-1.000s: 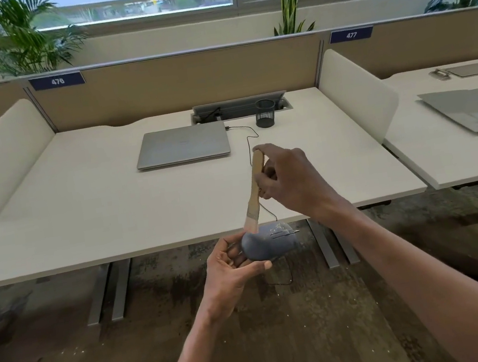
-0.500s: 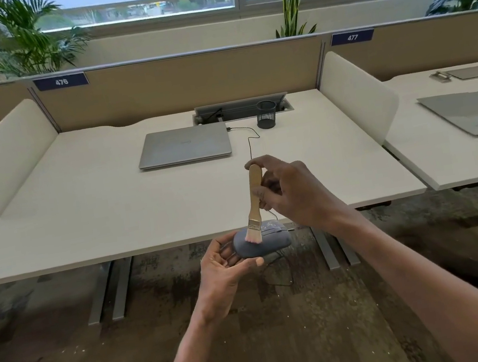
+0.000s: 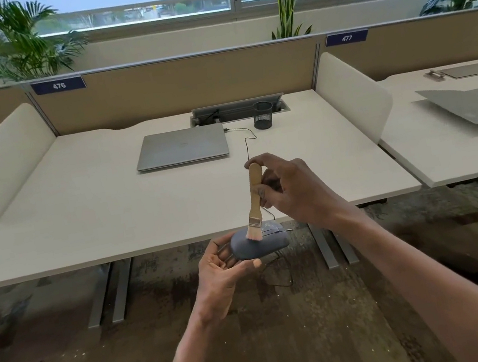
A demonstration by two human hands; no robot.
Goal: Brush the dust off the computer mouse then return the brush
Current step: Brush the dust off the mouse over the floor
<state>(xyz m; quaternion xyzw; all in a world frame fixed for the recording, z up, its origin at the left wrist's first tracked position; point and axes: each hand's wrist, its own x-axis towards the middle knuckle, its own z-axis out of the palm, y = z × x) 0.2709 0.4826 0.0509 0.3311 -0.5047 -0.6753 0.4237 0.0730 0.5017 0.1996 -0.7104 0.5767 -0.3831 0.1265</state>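
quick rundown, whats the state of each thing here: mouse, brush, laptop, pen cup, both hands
grey corded computer mouse: held off the desk, top up
wooden-handled brush: near upright, bristles down on the mouse
silver laptop: lid closed, flat on the white desk, cable plugged in
black mesh pen cup: upright, contents not visible
left hand: holds the mouse
right hand: pinches the brush handle

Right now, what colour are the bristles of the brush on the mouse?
Pale pink bristles, below a wooden handle; seen clearest in the head view, against the grey-blue mouse.
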